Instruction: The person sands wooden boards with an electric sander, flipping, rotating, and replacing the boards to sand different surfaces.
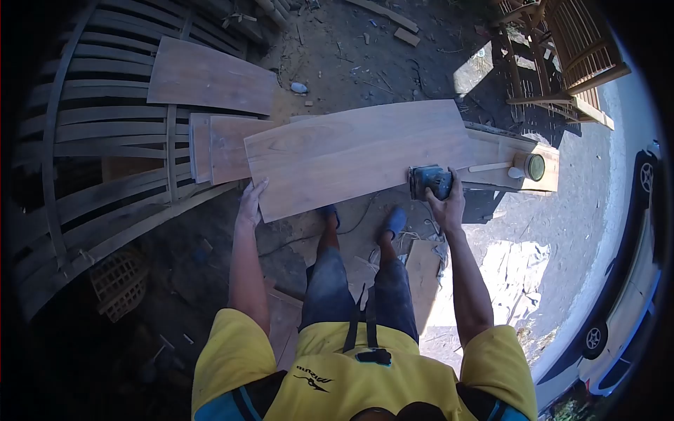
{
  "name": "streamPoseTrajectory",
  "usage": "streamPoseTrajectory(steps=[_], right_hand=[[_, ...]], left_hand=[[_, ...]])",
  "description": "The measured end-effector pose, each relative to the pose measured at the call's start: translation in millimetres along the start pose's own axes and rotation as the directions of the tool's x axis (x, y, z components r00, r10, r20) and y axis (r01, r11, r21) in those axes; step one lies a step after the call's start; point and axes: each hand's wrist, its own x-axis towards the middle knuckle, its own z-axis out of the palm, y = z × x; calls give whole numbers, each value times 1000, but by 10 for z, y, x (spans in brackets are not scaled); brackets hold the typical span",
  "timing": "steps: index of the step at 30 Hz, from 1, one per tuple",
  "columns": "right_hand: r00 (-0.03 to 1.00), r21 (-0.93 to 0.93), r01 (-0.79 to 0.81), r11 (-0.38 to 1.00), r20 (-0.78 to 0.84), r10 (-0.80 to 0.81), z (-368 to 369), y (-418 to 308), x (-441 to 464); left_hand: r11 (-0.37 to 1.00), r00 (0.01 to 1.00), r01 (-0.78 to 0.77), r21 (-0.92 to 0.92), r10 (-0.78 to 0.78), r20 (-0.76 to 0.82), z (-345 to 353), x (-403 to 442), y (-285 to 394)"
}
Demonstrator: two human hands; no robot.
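Observation:
A long, thin wooden board [351, 151] lies at a slant in front of me. My left hand [252, 201] grips its near left corner, fingers at the edge. My right hand [449, 204] is wrapped around a dark teal power sander [430, 183], which sits at the board's near edge toward the right end. I cannot tell whether its pad, hidden from this angle, touches the wood. Right of the sander, a jar [534, 167] and a flat stick [490, 168] rest on the bench [502, 144] under the board.
Several cut panels [210, 76] lie on a slatted bamboo platform [112, 130] at the left. A bamboo chair [562, 63] stands at the far right. A cord [351, 228] runs along the ground by my feet. Wood scraps [407, 36] litter the dirt, and a vehicle [625, 295] is parked at right.

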Motion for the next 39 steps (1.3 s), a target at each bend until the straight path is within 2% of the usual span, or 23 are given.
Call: streamPoseTrajectory(steps=[2, 3, 5, 6, 7, 9, 11, 14, 15, 17, 19, 22, 24, 25, 27, 29, 31, 33, 34, 35, 37, 38, 39], right_hand=[[997, 88, -45, 995, -55, 50, -178, -178, -210], [999, 100, -20, 995, -46, 24, -280, -327, -261], [992, 189, -112, 976, -31, 120, -493, -610, -325], [997, 171, -21, 985, -68, 33, -541, -686, -328], [997, 174, -2, 985, -76, 16, -621, -853, -325], [998, 222, 60, 973, -2, -61, -756, -1181, -315], [994, 262, 104, 959, 5, -110, -770, -1436, -322], [963, 330, 238, 914, 44, -266, -751, -1792, -270], [960, 332, 251, 909, 36, -279, -781, -1922, -253], [956, 391, 150, 908, 176, -234, -921, -2183, -240], [945, 433, 176, 884, 178, -275, -1024, -2282, -195], [942, 391, 212, 896, 161, -293, -1109, -2107, -68], [967, 411, 100, 906, 173, -186, -1050, -1834, 35], [967, 411, 115, 904, 162, -197, -1046, -1690, 65], [989, 342, 10, 940, 134, -60, -1113, -1390, 24], [998, 203, 24, 979, 47, -34, -1327, -1118, -170], [992, 210, -122, 970, 50, 114, -1564, -776, -398], [993, 160, -105, 981, -39, 113, -1838, -506, -656], [978, 187, -192, 963, -42, 203, -1962, -404, -781], [955, 217, -278, 936, -43, 294, -2074, -274, -911], [959, 114, -238, 965, -129, 252, -2099, 416, -1044], [959, 123, -232, 965, -138, 248, -2165, 554, -1150], [948, 107, -272, 956, -139, 285, -2213, 673, -1249]], left_hand=[[997, 1000, -8, -76, 7, -11, 251, -429, 239], [997, 998, -54, -49, 56, 38, 399, -606, 320], [993, 989, -117, -32, 120, 91, 670, -892, 448], [986, 979, -154, -72, 162, 126, 794, -1030, 503], [976, 965, -189, -112, 205, 162, 932, -1162, 571], [972, 961, -205, -110, 222, 163, 1218, -1431, 742], [971, 962, -214, -103, 228, 152, 1404, -1703, 811], [953, 908, -252, -168, 293, 299, 1775, -2040, 1022], [949, 903, -266, -171, 307, 301, 1889, -2110, 1063], [936, 878, -322, -143, 352, 323, 2080, -2223, 1112], [927, 866, -348, -143, 376, 330, 2220, -2285, 1168], [895, 856, -434, -101, 445, 262, 2407, -2330, 1171], [860, 856, -506, 64, 491, 162, 2489, -2338, 1192], [854, 848, -517, 57, 503, 166, 2503, -2299, 1177], [816, 822, -570, 99, 565, 74, 2513, -2188, 1184], [795, 808, -589, 147, 581, 96, 2590, -2282, 1456], [782, 805, -592, 194, 583, 109, 2647, -2482, 1765], [698, 785, -619, 359, 556, 273, 2742, -2749, 2218], [619, 715, -698, 359, 616, 330, 2833, -2903, 2405], [607, 705, -709, 358, 626, 335, 2905, -3053, 2613], [423, 680, -731, 536, 519, 518, 3021, -3273, 2991], [412, 671, -739, 533, 524, 525, 3069, -3307, 3127], [282, 613, -780, 558, 523, 592, 3110, -3330, 3245]])
